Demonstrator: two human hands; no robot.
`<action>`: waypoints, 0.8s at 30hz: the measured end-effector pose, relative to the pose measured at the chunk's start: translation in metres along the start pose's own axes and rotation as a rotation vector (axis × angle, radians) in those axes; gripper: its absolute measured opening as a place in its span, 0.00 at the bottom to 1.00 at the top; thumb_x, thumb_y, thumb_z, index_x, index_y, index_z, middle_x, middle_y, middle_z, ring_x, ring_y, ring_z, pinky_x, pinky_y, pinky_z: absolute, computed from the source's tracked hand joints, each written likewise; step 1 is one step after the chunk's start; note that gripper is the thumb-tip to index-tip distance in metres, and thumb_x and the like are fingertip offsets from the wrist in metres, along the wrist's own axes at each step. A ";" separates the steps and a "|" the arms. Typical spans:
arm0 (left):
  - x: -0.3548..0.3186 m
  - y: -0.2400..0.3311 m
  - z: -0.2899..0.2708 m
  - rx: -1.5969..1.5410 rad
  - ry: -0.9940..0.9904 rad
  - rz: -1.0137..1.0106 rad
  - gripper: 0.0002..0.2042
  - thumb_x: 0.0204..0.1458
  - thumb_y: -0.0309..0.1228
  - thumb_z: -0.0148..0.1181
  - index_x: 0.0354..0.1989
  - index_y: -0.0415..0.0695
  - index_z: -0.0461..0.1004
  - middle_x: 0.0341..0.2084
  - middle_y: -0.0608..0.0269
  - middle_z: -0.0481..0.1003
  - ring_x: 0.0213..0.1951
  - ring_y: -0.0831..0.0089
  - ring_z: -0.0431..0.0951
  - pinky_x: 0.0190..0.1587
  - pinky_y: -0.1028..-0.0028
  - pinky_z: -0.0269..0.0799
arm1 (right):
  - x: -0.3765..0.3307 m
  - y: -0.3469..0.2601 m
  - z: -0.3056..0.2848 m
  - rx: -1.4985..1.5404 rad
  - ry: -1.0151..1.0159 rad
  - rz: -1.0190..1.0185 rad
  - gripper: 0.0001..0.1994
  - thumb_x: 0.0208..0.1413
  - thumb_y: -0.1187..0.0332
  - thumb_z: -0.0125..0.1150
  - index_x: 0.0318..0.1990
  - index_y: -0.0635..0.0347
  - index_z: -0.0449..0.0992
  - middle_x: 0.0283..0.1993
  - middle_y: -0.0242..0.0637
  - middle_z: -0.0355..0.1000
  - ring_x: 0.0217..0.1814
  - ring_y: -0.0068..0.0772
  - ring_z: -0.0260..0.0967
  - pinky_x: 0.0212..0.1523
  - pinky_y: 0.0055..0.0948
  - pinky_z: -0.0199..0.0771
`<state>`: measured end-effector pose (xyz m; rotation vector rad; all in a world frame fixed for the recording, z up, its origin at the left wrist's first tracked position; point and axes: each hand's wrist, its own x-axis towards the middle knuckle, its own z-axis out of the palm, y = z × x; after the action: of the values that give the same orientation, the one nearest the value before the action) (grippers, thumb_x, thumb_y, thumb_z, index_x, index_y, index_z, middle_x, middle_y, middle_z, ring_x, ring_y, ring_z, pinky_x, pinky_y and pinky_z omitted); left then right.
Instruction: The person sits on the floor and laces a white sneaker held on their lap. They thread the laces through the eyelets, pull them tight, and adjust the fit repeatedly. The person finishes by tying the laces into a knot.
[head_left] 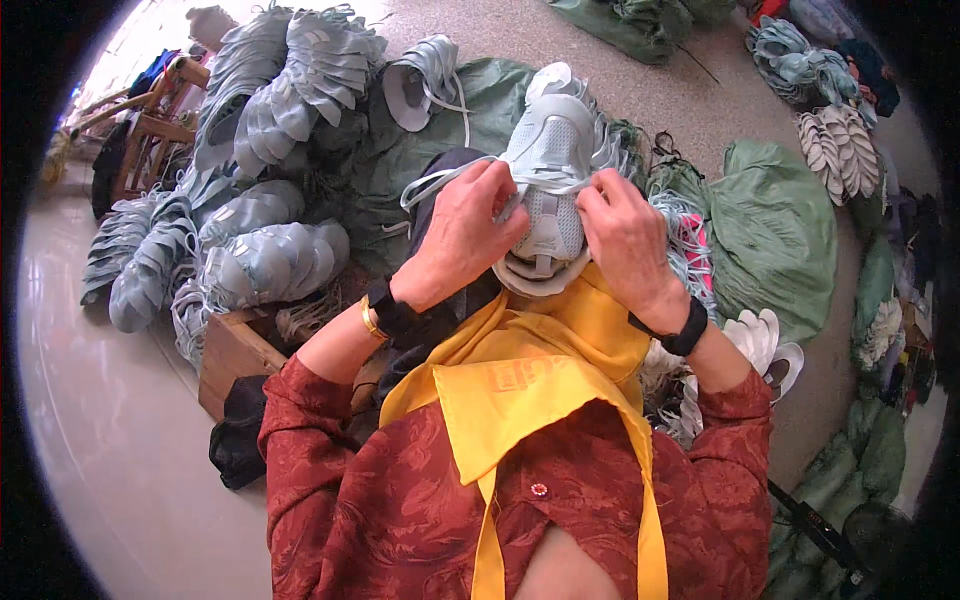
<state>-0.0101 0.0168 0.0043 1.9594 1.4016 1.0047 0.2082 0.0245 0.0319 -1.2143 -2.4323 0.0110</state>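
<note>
A pale grey-blue shoe upper [545,225] lies lengthwise between my hands, over the yellow apron [540,335] on my lap. A flat light shoelace [425,188] runs across it and loops out to the left. My left hand [465,232] is closed at the left edge of the upper, fingers pinched on the lace. On the other side, my right hand [630,240] is closed too, thumb and fingertips pinching the lace by the eyelet edge. Parts of the lace are hidden behind the fingers. Further out, more uppers lie beyond this one.
Stacks of nested grey-blue uppers [310,85] stand on the left, beside a wooden box [235,355]. A single rolled bundle of uppers [420,82] rests on green sacking. To the right sit a bulging green sack [770,240] and white shoe pieces [755,345].
</note>
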 end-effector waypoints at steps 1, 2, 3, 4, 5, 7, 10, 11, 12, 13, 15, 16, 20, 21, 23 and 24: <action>0.000 0.000 0.002 0.014 0.019 0.007 0.09 0.49 0.25 0.64 0.32 0.37 0.69 0.27 0.55 0.71 0.28 0.62 0.75 0.32 0.66 0.73 | 0.001 0.000 0.000 0.017 0.044 -0.020 0.05 0.50 0.79 0.60 0.34 0.62 0.71 0.36 0.42 0.69 0.40 0.48 0.72 0.41 0.40 0.76; -0.001 0.000 0.002 0.049 0.030 0.033 0.08 0.49 0.25 0.62 0.33 0.37 0.69 0.28 0.54 0.71 0.28 0.60 0.75 0.32 0.65 0.72 | 0.002 0.000 0.002 0.086 0.042 -0.006 0.05 0.51 0.79 0.60 0.35 0.63 0.71 0.36 0.43 0.69 0.40 0.49 0.73 0.41 0.41 0.76; -0.001 0.002 0.002 0.084 0.041 0.061 0.08 0.50 0.24 0.61 0.33 0.37 0.68 0.28 0.53 0.71 0.28 0.58 0.75 0.32 0.63 0.72 | 0.003 0.000 0.003 0.153 0.043 0.009 0.05 0.52 0.79 0.61 0.35 0.63 0.71 0.36 0.43 0.69 0.40 0.50 0.73 0.40 0.41 0.76; -0.001 0.003 0.002 0.119 0.051 0.089 0.07 0.50 0.24 0.60 0.34 0.37 0.68 0.28 0.52 0.71 0.29 0.56 0.75 0.32 0.62 0.71 | 0.003 0.000 0.004 0.221 0.043 0.025 0.05 0.52 0.78 0.61 0.35 0.64 0.70 0.36 0.44 0.69 0.40 0.51 0.73 0.40 0.42 0.75; -0.001 0.003 0.003 0.136 0.056 0.104 0.07 0.51 0.23 0.59 0.34 0.37 0.68 0.28 0.51 0.70 0.29 0.55 0.74 0.32 0.61 0.71 | 0.002 -0.002 0.004 0.360 0.011 0.086 0.05 0.53 0.78 0.61 0.35 0.64 0.71 0.36 0.44 0.70 0.40 0.52 0.73 0.40 0.43 0.75; -0.002 0.002 0.004 0.168 0.068 0.131 0.06 0.51 0.22 0.57 0.35 0.37 0.67 0.29 0.50 0.70 0.29 0.53 0.74 0.32 0.59 0.70 | 0.001 -0.010 0.001 0.637 -0.058 0.208 0.05 0.55 0.77 0.62 0.36 0.65 0.71 0.36 0.46 0.71 0.39 0.54 0.73 0.39 0.44 0.74; -0.004 -0.004 0.008 0.136 0.091 0.136 0.06 0.52 0.22 0.57 0.36 0.37 0.67 0.29 0.50 0.70 0.29 0.53 0.74 0.32 0.60 0.70 | 0.008 -0.014 0.012 0.597 0.027 0.099 0.05 0.56 0.75 0.62 0.37 0.65 0.73 0.36 0.47 0.73 0.39 0.55 0.74 0.39 0.45 0.75; -0.004 -0.005 0.008 0.102 0.080 0.112 0.06 0.52 0.22 0.57 0.37 0.37 0.67 0.29 0.50 0.70 0.29 0.53 0.74 0.32 0.61 0.70 | 0.012 -0.015 0.015 0.583 0.020 0.102 0.05 0.56 0.75 0.63 0.37 0.65 0.74 0.36 0.47 0.73 0.39 0.55 0.74 0.39 0.45 0.75; -0.005 -0.005 0.008 0.069 0.069 0.089 0.06 0.52 0.21 0.57 0.37 0.37 0.67 0.29 0.50 0.70 0.29 0.54 0.74 0.32 0.61 0.70 | 0.016 -0.017 0.018 0.570 0.016 0.104 0.05 0.57 0.74 0.63 0.37 0.64 0.75 0.35 0.47 0.73 0.39 0.55 0.75 0.39 0.45 0.75; -0.005 -0.006 0.008 0.036 0.058 0.067 0.06 0.52 0.21 0.57 0.37 0.37 0.68 0.29 0.50 0.70 0.29 0.54 0.74 0.32 0.62 0.70 | 0.020 -0.018 0.021 0.556 0.012 0.107 0.05 0.57 0.73 0.63 0.37 0.64 0.75 0.35 0.47 0.73 0.39 0.56 0.75 0.39 0.45 0.75; -0.006 -0.007 0.008 0.008 0.055 0.059 0.06 0.52 0.20 0.57 0.37 0.37 0.68 0.29 0.51 0.70 0.29 0.56 0.73 0.32 0.63 0.69 | 0.026 -0.015 0.030 0.469 -0.032 0.065 0.05 0.57 0.72 0.63 0.38 0.64 0.76 0.35 0.48 0.73 0.40 0.55 0.75 0.40 0.45 0.76; -0.005 -0.008 0.008 -0.007 0.053 0.054 0.06 0.52 0.20 0.56 0.38 0.37 0.68 0.29 0.51 0.70 0.29 0.57 0.73 0.32 0.63 0.69 | 0.028 -0.014 0.032 0.425 -0.055 0.044 0.05 0.57 0.71 0.63 0.38 0.63 0.77 0.36 0.48 0.73 0.40 0.55 0.75 0.41 0.45 0.76; -0.003 -0.007 0.005 -0.039 0.036 0.045 0.06 0.52 0.20 0.56 0.37 0.38 0.67 0.27 0.54 0.70 0.27 0.60 0.72 0.31 0.65 0.68 | 0.032 -0.008 0.025 0.502 -0.094 0.054 0.06 0.57 0.72 0.63 0.38 0.64 0.78 0.31 0.47 0.74 0.35 0.54 0.74 0.36 0.43 0.75; -0.002 -0.005 0.003 -0.047 0.036 0.042 0.06 0.52 0.20 0.56 0.36 0.38 0.67 0.26 0.54 0.69 0.27 0.60 0.71 0.31 0.65 0.68 | 0.032 -0.005 0.014 0.542 -0.125 0.084 0.05 0.57 0.72 0.63 0.38 0.65 0.77 0.28 0.44 0.74 0.32 0.50 0.74 0.34 0.41 0.74; 0.000 0.002 0.000 -0.080 0.018 0.010 0.06 0.51 0.20 0.57 0.36 0.38 0.67 0.25 0.55 0.69 0.26 0.61 0.71 0.31 0.65 0.68 | 0.027 0.008 -0.010 0.721 -0.184 0.216 0.04 0.59 0.73 0.62 0.36 0.65 0.77 0.23 0.35 0.71 0.25 0.36 0.70 0.27 0.33 0.68; 0.002 0.007 -0.002 -0.103 0.000 -0.017 0.06 0.51 0.20 0.57 0.35 0.38 0.67 0.24 0.56 0.68 0.26 0.61 0.71 0.30 0.65 0.68 | 0.023 0.017 -0.026 0.861 -0.207 0.316 0.04 0.60 0.73 0.62 0.35 0.64 0.77 0.21 0.28 0.69 0.21 0.25 0.66 0.23 0.27 0.63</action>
<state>-0.0072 0.0163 0.0117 1.8699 1.3368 1.0480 0.2184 0.0483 0.0605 -1.1665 -1.9639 1.1845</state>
